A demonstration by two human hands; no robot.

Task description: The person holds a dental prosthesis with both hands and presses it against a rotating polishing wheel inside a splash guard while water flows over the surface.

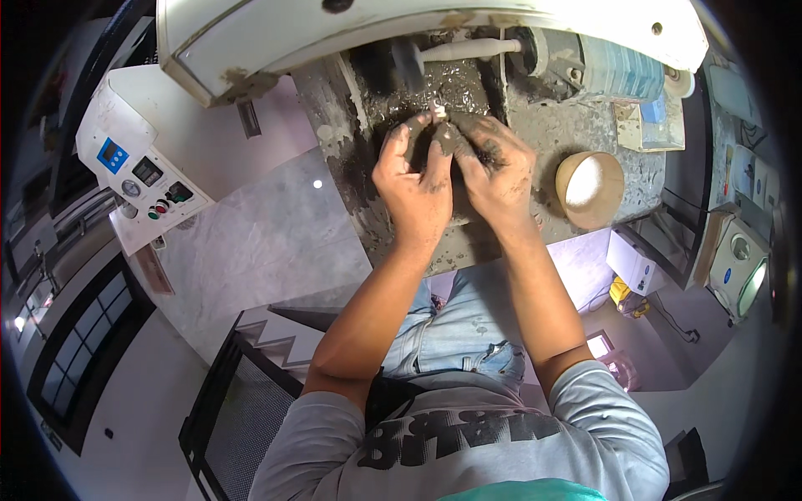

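Both my hands meet over a wet trough (501,92) coated in grey slurry. My left hand (416,179) is closed, thumb and fingers pinching a small white piece (439,110) smeared with grey paste. From the other side my right hand (501,171) is closed on the same piece, and its fingers are muddy. What exactly the piece is cannot be made out, since fingers and paste cover most of it. Just beyond the hands, a dark wheel (407,67), blurred, sits on the pale spindle (472,50) of a bench motor. The piece appears just below the wheel.
A tan bowl (616,194) with something white inside stands right of my right hand. Behind it are a blue-tinted motor housing (614,71) and a small box (656,125). A white hood (418,21) overhangs the trough. At left is a white control panel (154,179) with buttons and displays.
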